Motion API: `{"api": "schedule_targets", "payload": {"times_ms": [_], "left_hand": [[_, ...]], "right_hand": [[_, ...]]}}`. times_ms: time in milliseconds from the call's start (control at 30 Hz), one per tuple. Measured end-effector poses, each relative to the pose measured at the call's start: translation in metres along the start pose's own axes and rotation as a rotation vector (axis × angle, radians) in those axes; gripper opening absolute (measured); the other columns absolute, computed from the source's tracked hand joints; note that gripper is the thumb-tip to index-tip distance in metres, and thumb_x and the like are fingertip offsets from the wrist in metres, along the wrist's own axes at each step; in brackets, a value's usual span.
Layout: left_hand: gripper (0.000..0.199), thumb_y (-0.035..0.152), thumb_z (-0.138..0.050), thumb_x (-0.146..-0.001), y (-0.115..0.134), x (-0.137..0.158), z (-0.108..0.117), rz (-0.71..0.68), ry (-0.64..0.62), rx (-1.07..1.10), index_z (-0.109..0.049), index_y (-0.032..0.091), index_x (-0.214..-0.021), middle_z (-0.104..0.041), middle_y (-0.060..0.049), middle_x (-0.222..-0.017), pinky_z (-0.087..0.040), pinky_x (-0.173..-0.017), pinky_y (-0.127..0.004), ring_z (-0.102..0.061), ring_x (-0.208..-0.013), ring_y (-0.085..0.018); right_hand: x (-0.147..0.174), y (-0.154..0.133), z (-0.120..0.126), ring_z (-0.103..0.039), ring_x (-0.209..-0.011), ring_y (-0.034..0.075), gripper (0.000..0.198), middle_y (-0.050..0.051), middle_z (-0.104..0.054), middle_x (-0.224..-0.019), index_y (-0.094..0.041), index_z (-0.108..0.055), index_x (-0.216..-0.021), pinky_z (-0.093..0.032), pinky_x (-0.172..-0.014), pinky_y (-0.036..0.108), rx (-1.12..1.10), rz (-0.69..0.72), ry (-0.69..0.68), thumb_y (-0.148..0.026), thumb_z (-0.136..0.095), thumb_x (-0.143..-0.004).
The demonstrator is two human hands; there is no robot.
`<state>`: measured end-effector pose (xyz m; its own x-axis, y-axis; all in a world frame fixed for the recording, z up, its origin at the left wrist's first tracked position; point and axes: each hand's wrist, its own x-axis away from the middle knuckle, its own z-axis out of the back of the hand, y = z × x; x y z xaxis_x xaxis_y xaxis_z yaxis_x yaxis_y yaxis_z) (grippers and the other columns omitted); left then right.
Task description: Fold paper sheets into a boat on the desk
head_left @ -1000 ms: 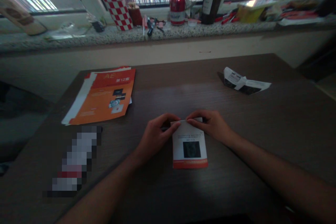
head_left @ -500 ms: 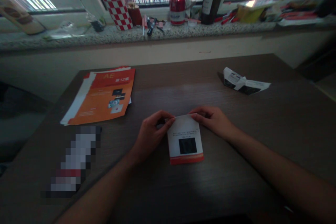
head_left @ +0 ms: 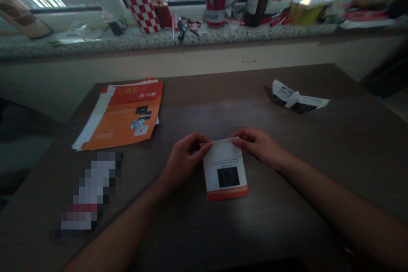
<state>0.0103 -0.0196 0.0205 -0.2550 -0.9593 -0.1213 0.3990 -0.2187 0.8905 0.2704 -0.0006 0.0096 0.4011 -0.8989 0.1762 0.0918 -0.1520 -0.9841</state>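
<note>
A folded sheet of paper (head_left: 223, 153), white with print, a dark picture and an orange-red strip along its near edge, lies in front of me. My left hand (head_left: 188, 153) pinches its far left corner between thumb and fingers. At the far right corner, my right hand (head_left: 255, 144) grips the paper the same way. Beyond my right hand rests a folded paper boat (head_left: 296, 98), white and black, tilted on the table. Orange printed sheets (head_left: 127, 114) lie in a stack to the left of my left hand.
On the brown table (head_left: 191, 238), a blurred-out phone-shaped object (head_left: 92, 191) lies at the left. The granite windowsill (head_left: 127, 44) behind holds a checkered box (head_left: 140, 4), a red can (head_left: 215, 6), a dark bottle (head_left: 256, 0) and a yellow container (head_left: 304, 13).
Both hands keep their pinch on the folded paper, which stays in almost the same place. The whole view has shifted very slightly; nothing else visibly moved.
</note>
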Motion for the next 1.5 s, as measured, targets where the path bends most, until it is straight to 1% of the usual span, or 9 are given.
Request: {"api": "schedule_targets", "payload": {"times_ms": [100, 267, 467, 600, 767, 967, 1200, 1300, 1500], "left_hand": [[0.013, 0.032, -0.071, -0.098, 0.0011, -0.0002, -0.0004, 0.007, -0.011, -0.005, -0.073, 0.021, -0.093, -0.072, 0.000, -0.084, -0.049, -0.068, -0.027, -0.064, -0.076, -0.016], [0.014, 0.033, -0.070, -0.097, 0.0018, -0.0010, -0.0006, 0.032, -0.031, -0.015, -0.074, 0.020, -0.093, -0.071, -0.001, -0.083, -0.048, -0.064, -0.026, -0.063, -0.072, -0.015], [0.018, 0.037, -0.070, -0.098, 0.0017, -0.0007, 0.0016, 0.056, -0.018, -0.020, -0.074, 0.021, -0.093, -0.070, -0.001, -0.080, -0.047, -0.060, -0.025, -0.062, -0.070, -0.016], [0.021, 0.040, -0.070, -0.098, -0.0003, -0.0019, 0.0034, 0.072, -0.058, -0.013, -0.074, 0.021, -0.093, -0.070, -0.001, -0.080, -0.048, -0.061, -0.026, -0.064, -0.072, -0.017], [0.022, 0.040, -0.069, -0.098, -0.0019, -0.0030, 0.0035, 0.086, -0.107, 0.023, -0.073, 0.020, -0.093, -0.071, -0.002, -0.081, -0.050, -0.064, -0.027, -0.065, -0.074, -0.017], [0.025, 0.044, -0.069, -0.097, -0.0016, -0.0031, 0.0025, 0.118, -0.105, 0.077, -0.073, 0.019, -0.094, -0.071, -0.002, -0.082, -0.052, -0.064, -0.028, -0.066, -0.074, -0.018], [0.022, 0.042, -0.071, -0.096, -0.0071, -0.0043, 0.0044, 0.121, -0.049, 0.130, -0.073, 0.020, -0.094, -0.072, -0.002, -0.082, -0.052, -0.063, -0.026, -0.066, -0.074, -0.017], [0.022, 0.042, -0.071, -0.096, -0.0073, -0.0050, 0.0055, 0.114, -0.056, 0.133, -0.073, 0.020, -0.094, -0.072, -0.002, -0.082, -0.053, -0.063, -0.027, -0.066, -0.074, -0.017], [0.020, 0.040, -0.072, -0.096, -0.0064, -0.0060, 0.0054, 0.113, -0.049, 0.125, -0.073, 0.020, -0.093, -0.072, -0.002, -0.082, -0.052, -0.065, -0.026, -0.067, -0.075, -0.017]], "right_hand": [[-0.0008, -0.0008, -0.0004, -0.068, -0.079, 0.018, 0.021, 0.003, -0.076, -0.086, -0.022, -0.076, -0.093, -0.055, -0.074, 0.032, 0.078, 0.006, 0.026, -0.043, -0.075, -0.091], [-0.0017, -0.0013, 0.0007, -0.069, -0.077, 0.018, 0.021, 0.005, -0.077, -0.084, -0.022, -0.078, -0.091, -0.056, -0.072, 0.033, 0.133, -0.032, 0.045, -0.043, -0.075, -0.091], [-0.0004, -0.0018, 0.0030, -0.074, -0.084, 0.019, 0.027, 0.006, -0.081, -0.094, -0.022, -0.082, -0.097, -0.061, -0.079, 0.035, -0.040, -0.140, 0.011, -0.047, -0.079, -0.088], [-0.0006, -0.0020, 0.0041, -0.074, -0.079, 0.018, 0.023, 0.006, -0.082, -0.089, -0.022, -0.083, -0.092, -0.062, -0.079, 0.034, -0.086, -0.166, 0.010, -0.044, -0.083, -0.086], [-0.0011, -0.0054, 0.0054, -0.075, -0.078, 0.018, 0.022, 0.006, -0.082, -0.087, -0.022, -0.083, -0.090, -0.062, -0.076, 0.034, -0.020, -0.122, 0.045, -0.043, -0.083, -0.085], [-0.0011, -0.0081, 0.0052, -0.076, -0.079, 0.021, 0.024, 0.006, -0.082, -0.085, -0.021, -0.084, -0.091, -0.062, -0.072, 0.034, 0.065, -0.083, 0.082, -0.044, -0.083, -0.084], [-0.0002, -0.0002, 0.0056, -0.077, -0.089, 0.021, 0.031, 0.007, -0.083, -0.101, -0.024, -0.082, -0.103, -0.064, -0.081, 0.037, -0.052, -0.126, -0.041, -0.052, -0.076, -0.090], [-0.0002, -0.0012, 0.0055, -0.077, -0.089, 0.021, 0.028, 0.007, -0.083, -0.098, -0.024, -0.082, -0.100, -0.063, -0.080, 0.037, -0.030, -0.124, -0.058, -0.050, -0.077, -0.090], [-0.0022, -0.0057, 0.0060, -0.074, -0.078, 0.018, 0.023, 0.006, -0.081, -0.088, -0.021, -0.082, -0.092, -0.061, -0.072, 0.032, 0.123, -0.022, 0.009, -0.044, -0.075, -0.091]]}}
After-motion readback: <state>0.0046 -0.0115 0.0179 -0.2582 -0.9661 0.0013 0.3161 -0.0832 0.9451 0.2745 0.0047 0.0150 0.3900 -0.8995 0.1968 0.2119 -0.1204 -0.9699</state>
